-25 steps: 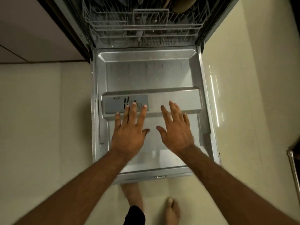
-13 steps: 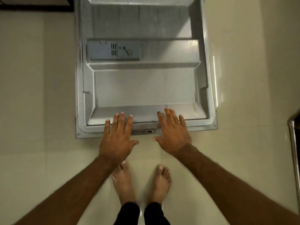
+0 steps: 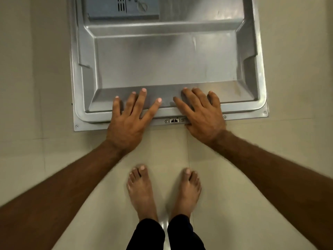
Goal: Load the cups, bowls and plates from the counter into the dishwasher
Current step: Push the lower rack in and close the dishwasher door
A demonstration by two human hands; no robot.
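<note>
Head: 2 hands, L [image 3: 126,121] + R [image 3: 203,116], on 1 door [image 3: 162,65].

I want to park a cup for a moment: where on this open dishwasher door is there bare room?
Free: the flat sunken panel of the grey steel dishwasher door, between the grey plastic detergent dispenser and the near lip. Crowded: that lip, where the left hand and right hand rest either side of the small latch.
</note>
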